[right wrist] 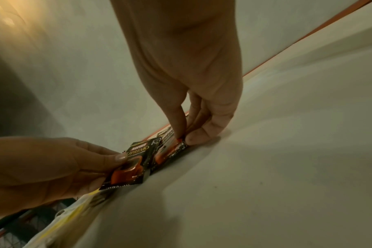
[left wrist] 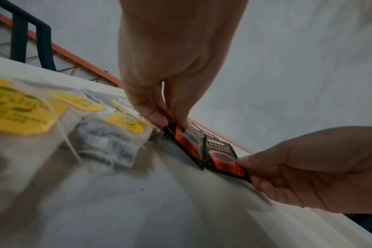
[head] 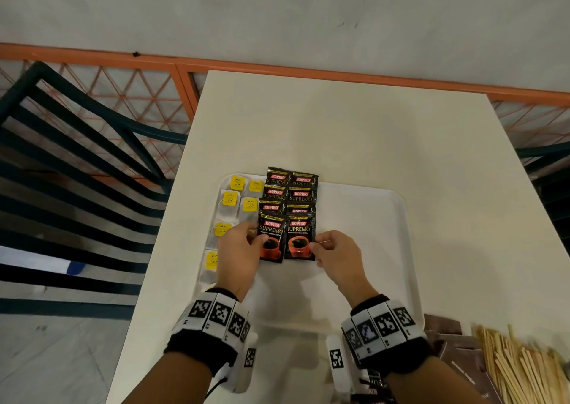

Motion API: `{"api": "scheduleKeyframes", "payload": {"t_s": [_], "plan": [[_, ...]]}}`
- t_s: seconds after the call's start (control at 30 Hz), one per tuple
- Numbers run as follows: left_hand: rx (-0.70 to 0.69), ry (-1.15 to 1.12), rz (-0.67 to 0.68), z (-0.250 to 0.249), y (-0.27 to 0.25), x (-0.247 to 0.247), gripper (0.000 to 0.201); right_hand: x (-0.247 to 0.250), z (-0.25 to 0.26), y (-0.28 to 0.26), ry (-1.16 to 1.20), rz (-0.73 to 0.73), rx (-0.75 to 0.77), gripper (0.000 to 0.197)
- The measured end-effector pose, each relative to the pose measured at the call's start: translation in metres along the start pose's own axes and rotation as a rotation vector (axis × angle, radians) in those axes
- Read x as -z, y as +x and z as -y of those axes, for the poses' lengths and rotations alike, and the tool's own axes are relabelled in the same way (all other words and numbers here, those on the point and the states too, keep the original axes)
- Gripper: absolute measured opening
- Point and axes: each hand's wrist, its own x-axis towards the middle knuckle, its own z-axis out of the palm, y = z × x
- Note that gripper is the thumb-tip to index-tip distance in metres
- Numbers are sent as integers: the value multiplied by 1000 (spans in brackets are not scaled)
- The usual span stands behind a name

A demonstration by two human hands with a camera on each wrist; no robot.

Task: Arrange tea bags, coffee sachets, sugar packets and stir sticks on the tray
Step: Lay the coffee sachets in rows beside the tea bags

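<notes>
A white tray (head: 364,249) lies on the table. Tea bags with yellow tags (head: 229,200) fill its left side. Beside them, black coffee sachets (head: 290,187) overlap in two columns. My left hand (head: 254,240) pinches the left edge of the front left sachet (head: 271,238). My right hand (head: 317,247) pinches the right edge of the front right sachet (head: 299,237). The left wrist view shows the left hand (left wrist: 170,122) on its sachet (left wrist: 187,141). In the right wrist view, the right hand (right wrist: 182,139) presses its sachet (right wrist: 170,151) onto the tray.
Brown sugar packets (head: 453,345) and a heap of wooden stir sticks (head: 518,366) lie on the cream table (head: 339,125) at the near right, off the tray. A dark slatted chair (head: 77,156) stands to the left. An orange railing (head: 277,67) runs behind the table.
</notes>
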Motion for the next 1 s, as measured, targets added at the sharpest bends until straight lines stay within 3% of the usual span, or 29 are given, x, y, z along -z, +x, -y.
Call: {"api": "scheduleKeyframes", "payload": {"t_s": [0.37,0.63,0.77,0.87,1.0], "plan": [[43,24,-26,7,5,-9,20,-1,-2,1,-73,-28,27,7],[-35,96,-70,13,7,-9,21,-1,1,0,-102,-25,42,10],[-146,98,-80,10,-6,-4,18,17,3,-7,-125,-25,84,9],[-277,39,58,2,-28,-2,12,45,2,-20,-143,7,102,4],[-398,59,376,-4,-75,-8,14,86,-13,-53,-219,101,179,3]]}}
